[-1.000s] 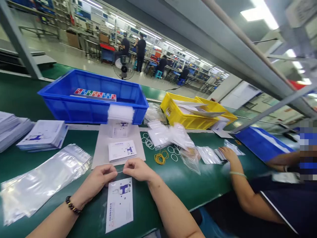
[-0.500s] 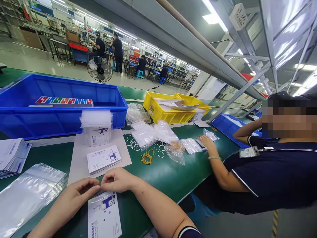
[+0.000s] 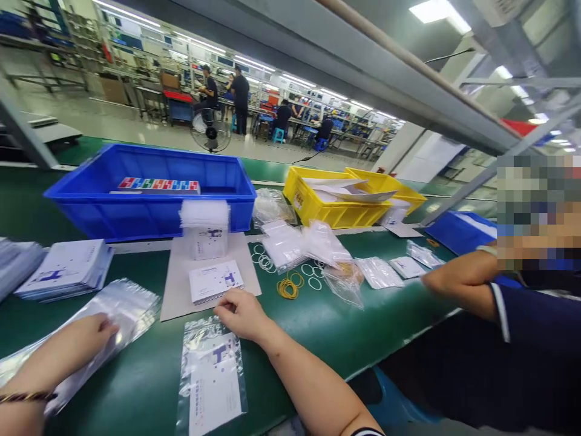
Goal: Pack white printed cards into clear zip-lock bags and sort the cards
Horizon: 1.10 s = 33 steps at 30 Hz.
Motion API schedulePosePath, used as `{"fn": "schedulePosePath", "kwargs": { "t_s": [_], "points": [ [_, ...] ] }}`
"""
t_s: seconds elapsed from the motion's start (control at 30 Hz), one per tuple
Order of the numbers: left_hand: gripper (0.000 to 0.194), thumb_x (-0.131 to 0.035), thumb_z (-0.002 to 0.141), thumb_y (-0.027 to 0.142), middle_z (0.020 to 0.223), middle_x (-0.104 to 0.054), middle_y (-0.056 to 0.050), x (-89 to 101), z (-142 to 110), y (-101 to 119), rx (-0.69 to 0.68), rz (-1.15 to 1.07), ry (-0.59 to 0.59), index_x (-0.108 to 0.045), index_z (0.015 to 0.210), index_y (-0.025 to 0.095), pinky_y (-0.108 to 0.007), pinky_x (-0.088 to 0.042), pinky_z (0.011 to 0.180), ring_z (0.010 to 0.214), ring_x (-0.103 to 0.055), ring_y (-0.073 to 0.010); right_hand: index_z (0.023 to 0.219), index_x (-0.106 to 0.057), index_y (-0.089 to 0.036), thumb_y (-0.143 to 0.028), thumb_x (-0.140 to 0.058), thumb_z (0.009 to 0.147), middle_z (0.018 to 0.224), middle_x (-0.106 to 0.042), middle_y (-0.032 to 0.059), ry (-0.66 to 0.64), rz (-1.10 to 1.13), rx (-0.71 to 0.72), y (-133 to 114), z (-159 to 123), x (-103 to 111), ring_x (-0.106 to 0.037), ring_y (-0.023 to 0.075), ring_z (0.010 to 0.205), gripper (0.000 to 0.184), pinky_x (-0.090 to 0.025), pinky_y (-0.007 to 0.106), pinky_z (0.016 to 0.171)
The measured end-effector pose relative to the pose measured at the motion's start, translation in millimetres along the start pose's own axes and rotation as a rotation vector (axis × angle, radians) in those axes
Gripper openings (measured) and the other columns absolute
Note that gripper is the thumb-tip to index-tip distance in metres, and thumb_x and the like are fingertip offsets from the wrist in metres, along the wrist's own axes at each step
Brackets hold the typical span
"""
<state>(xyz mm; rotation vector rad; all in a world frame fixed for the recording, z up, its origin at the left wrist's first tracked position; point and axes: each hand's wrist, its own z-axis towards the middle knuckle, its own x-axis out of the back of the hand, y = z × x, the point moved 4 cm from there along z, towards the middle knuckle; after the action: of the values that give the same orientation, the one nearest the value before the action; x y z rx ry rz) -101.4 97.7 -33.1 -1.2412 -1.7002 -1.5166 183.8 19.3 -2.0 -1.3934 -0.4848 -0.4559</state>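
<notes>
My left hand (image 3: pixel 88 339) rests on a pile of clear plastic bags (image 3: pixel 131 303) at the left, its fingers curled and pinching at the top bag. My right hand (image 3: pixel 242 312) is closed, fingers bent together, between a stack of printed leaflets (image 3: pixel 213 281) and the top edge of a filled bag. That clear bag (image 3: pixel 184 375) lies flat on the green table with a white and purple leaflet (image 3: pixel 215 384) inside. Whatever is in the right fingertips, if anything, is hidden. The leaflet stack sits on a grey board (image 3: pixel 175 303).
Behind stand a blue bin (image 3: pixel 158 212) and a yellow bin (image 3: pixel 345 213). Rubber bands (image 3: pixel 287 289), white rings (image 3: pixel 315 283) and several plastic packs (image 3: pixel 379 272) lie mid-table. More leaflets (image 3: pixel 68 266) are stacked left. A co-worker's arm (image 3: pixel 467 272) rests at the right.
My left hand has left the filled bag's top edge and moved left onto the bag pile. My right hand stays near that edge. The view has turned left; the co-worker's hand has left the packs.
</notes>
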Motion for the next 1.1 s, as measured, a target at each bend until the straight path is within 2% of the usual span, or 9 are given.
{"fn": "schedulePosePath", "kwargs": {
  "t_s": [0.1,0.2,0.3,0.43,0.57,0.7,0.83,1.0,1.1],
  "points": [
    [0.025,-0.042,0.073,0.035,0.063,-0.063,-0.007,15.2,-15.5,25.2,0.058,0.114,-0.023,-0.05,0.055,0.02,-0.029,-0.035,0.058,0.062,-0.057,-0.0232,0.058,-0.06,-0.018,-0.015,-0.057,0.073,0.059,-0.05,-0.0026,0.024,0.076,0.048,-0.3,0.3,-1.7,-0.049,0.0103,0.062,0.016,-0.039,0.022,0.063],
    [0.028,-0.037,0.077,0.041,0.064,-0.06,-0.004,20.1,-34.6,66.7,-0.099,0.046,-0.009,-0.045,0.059,0.022,-0.029,-0.034,0.058,0.064,-0.055,-0.0219,0.061,-0.062,-0.017,-0.032,-0.056,0.078,0.062,-0.054,-0.0006,-0.069,0.283,-0.001,2.6,0.7,-12.9,-0.05,0.0107,0.06,0.023,-0.041,0.023,0.06],
    [0.024,-0.037,0.079,0.037,0.064,-0.058,-0.002,3.3,-53.8,108.0,-0.225,-0.002,-0.103,-0.046,0.063,0.021,-0.027,-0.034,0.058,0.063,-0.053,-0.0195,0.09,-0.065,-0.016,-0.053,-0.05,0.077,0.066,-0.058,0.0,-0.259,0.56,-0.179,7.0,-2.6,-32.1,-0.05,0.0088,0.049,0.042,-0.04,0.022,0.048],
    [0.023,-0.043,0.077,0.033,0.063,-0.059,-0.003,-27.6,-64.1,143.2,-0.297,-0.016,-0.208,-0.049,0.06,0.02,-0.028,-0.032,0.055,0.06,-0.052,-0.0187,0.117,-0.055,-0.017,-0.043,-0.052,0.078,0.061,-0.058,-0.0027,-0.288,0.491,-0.214,7.9,-7.1,-39.0,-0.051,0.0098,0.044,0.047,-0.043,0.023,0.046],
    [0.034,-0.043,0.077,0.048,0.058,-0.054,0.0,-45.2,-51.3,147.5,-0.216,-0.367,-0.226,-0.052,0.061,0.019,-0.026,-0.032,0.051,0.055,-0.05,-0.0164,0.104,-0.064,-0.02,-0.022,-0.042,0.083,0.08,-0.068,0.0048,-0.056,0.012,0.133,-2.3,-8.7,-24.5,-0.063,0.0165,0.073,0.031,-0.049,0.028,0.069],
    [0.044,-0.046,0.067,0.06,0.052,-0.051,0.001,-56.0,-37.6,136.5,-0.002,-0.847,-0.181,-0.052,0.058,0.017,-0.024,-0.032,0.045,0.048,-0.046,-0.0138,0.105,-0.063,-0.017,-0.016,-0.036,0.083,0.076,-0.069,0.0071,-0.018,-0.288,0.339,-9.2,-12.1,-25.7,-0.062,0.0179,0.067,0.035,-0.047,0.027,0.063],
    [0.041,-0.054,0.061,0.057,0.049,-0.048,0.002,-63.2,-36.4,131.7,0.035,-0.989,-0.143,-0.05,0.053,0.017,-0.023,-0.031,0.045,0.046,-0.042,-0.0112,0.109,-0.06,-0.018,-0.019,-0.044,0.081,0.08,-0.068,0.0056,0.007,-0.253,0.35,-15.6,-13.2,-25.6,-0.06,0.017,0.069,0.033,-0.046,0.026,0.064],
    [0.042,-0.049,0.069,0.057,0.047,-0.042,0.004,-64.8,-40.0,132.6,-0.095,-0.813,-0.085,-0.048,0.053,0.018,-0.025,-0.029,0.049,0.048,-0.037,-0.0114,0.075,-0.062,-0.02,-0.02,-0.051,0.076,0.067,-0.06,0.0005,0.031,-0.079,0.198,-18.7,-11.7,-20.4,-0.053,0.0129,0.062,0.011,-0.041,0.022,0.058],
    [0.041,-0.042,0.073,0.055,0.05,-0.044,0.002,-64.0,-43.3,136.7,-0.153,-0.698,-0.089,-0.044,0.052,0.019,-0.026,-0.029,0.051,0.051,-0.039,-0.013,0.059,-0.052,-0.019,-0.017,-0.046,0.078,0.057,-0.051,-0.0019,0.034,-0.084,0.124,-12.5,-9.6,-22.0,-0.046,0.0106,0.054,0.02,-0.035,0.021,0.052]
  ]
}}
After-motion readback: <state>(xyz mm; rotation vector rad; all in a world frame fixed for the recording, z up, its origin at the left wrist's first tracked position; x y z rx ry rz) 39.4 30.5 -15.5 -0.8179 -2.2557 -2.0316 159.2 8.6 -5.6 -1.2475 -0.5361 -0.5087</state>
